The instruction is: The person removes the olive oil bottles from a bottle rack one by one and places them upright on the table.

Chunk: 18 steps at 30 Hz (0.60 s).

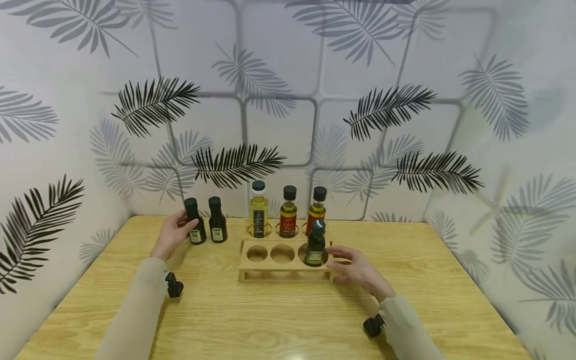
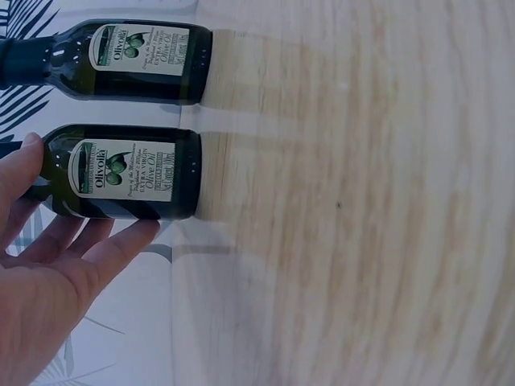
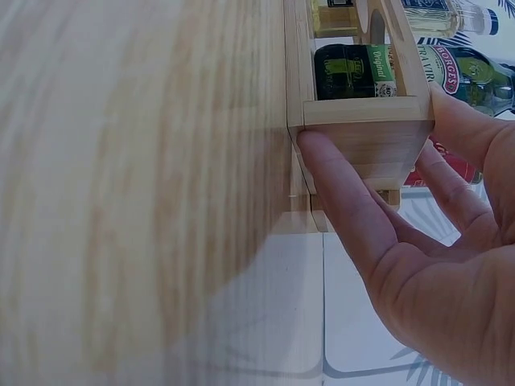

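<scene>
At the back left, my left hand (image 1: 172,235) holds a small dark olive oil bottle (image 2: 121,173); the thumb lies over its neck and the fingers are along its side. The bottle stands upright, its cream label facing front. A matching bottle (image 1: 218,225) stands just to its right. My right hand (image 1: 357,271) is at the right end of a two-tier wooden bottle rack (image 1: 270,266), its extended fingers against the end piece. A green Borges oil bottle (image 1: 316,245) sits in the front tier's right hole, close to the right thumb.
On the rack's back tier stand a yellow oil bottle (image 1: 258,212) and two red-labelled bottles, one in the middle (image 1: 288,220) and one on the right (image 1: 317,209). The front tier's left and middle holes show no bottle. A leaf-patterned wall (image 1: 279,130) rises behind the wooden table (image 1: 270,320).
</scene>
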Tool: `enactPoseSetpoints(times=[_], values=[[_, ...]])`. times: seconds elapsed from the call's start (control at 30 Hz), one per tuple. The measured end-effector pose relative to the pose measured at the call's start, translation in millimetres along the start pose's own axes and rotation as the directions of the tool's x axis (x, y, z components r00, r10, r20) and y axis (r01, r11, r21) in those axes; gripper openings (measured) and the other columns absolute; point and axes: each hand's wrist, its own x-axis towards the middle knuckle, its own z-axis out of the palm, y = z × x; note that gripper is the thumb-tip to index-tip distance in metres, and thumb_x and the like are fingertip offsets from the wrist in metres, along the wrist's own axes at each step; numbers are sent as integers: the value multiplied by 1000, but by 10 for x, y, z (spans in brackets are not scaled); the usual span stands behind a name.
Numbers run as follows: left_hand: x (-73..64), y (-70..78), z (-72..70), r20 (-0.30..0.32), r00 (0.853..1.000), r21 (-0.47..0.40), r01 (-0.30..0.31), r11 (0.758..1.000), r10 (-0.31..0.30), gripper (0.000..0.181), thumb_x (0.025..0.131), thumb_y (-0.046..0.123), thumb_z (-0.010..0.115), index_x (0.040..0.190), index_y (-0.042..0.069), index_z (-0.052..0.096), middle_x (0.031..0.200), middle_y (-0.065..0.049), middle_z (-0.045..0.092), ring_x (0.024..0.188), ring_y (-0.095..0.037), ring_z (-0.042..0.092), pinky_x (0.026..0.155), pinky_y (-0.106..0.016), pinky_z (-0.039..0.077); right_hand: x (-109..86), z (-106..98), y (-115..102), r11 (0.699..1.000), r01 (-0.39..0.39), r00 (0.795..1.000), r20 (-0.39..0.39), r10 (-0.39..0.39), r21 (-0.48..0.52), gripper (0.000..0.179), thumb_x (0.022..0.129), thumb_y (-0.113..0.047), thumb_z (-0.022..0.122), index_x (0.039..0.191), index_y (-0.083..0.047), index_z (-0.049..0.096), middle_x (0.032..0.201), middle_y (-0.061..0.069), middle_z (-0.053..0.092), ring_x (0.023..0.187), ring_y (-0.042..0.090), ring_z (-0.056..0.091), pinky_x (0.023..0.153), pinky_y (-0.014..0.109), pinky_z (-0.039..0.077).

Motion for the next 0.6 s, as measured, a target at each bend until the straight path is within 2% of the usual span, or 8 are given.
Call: enactPoseSetpoints(times=[0.6], values=[[65,-68,17,-8,1000,25,-3,1000,3,55,105,23,49,152,0,32,150,-32,35,138,-50,35,107,-60,38,-11,7,-13,1000,-6,1000,-4,6,1,49,94,-17,67,140,-8,53,148,20,43,124,34,53,81,42,59]])
